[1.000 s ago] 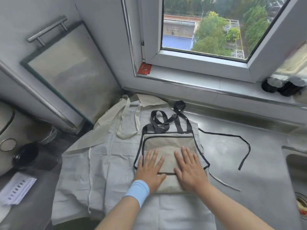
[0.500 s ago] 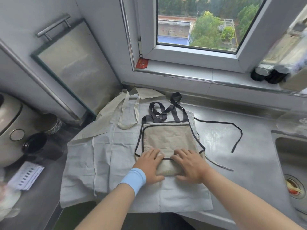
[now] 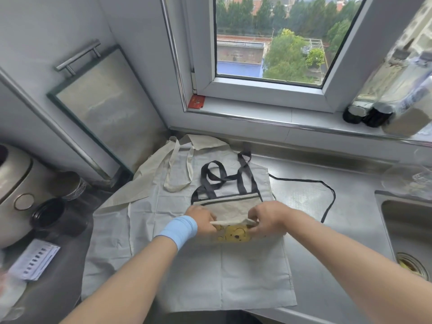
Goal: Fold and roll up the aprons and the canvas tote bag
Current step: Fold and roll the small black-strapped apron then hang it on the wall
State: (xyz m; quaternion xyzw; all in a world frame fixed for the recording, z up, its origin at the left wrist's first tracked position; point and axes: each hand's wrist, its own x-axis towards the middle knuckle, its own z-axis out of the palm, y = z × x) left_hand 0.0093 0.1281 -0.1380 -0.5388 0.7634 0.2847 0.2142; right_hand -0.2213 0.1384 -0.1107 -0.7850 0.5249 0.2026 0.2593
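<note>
Left hand (image 3: 202, 219) and right hand (image 3: 268, 220): both pinching the near edge of the beige apron (image 3: 233, 205), lifting it so a yellow print (image 3: 233, 233) is showing underneath.

Beige apron: lying folded on top of a grey apron (image 3: 245, 272), which is spreading over the worktop (image 3: 304, 202) below the window.

Black straps (image 3: 222, 181): bunching at the far end, with one long tie (image 3: 330, 195) trailing off to the right.

Cream bag (image 3: 142, 183): lying at the far left, touching the grey apron.

Step in hand, as I am judging it: starting the roll away from the person.

Doing it well: keeping both hands level, turning the edge over tightly and evenly, tucking the straps in, and not dragging the grey apron along.
</note>
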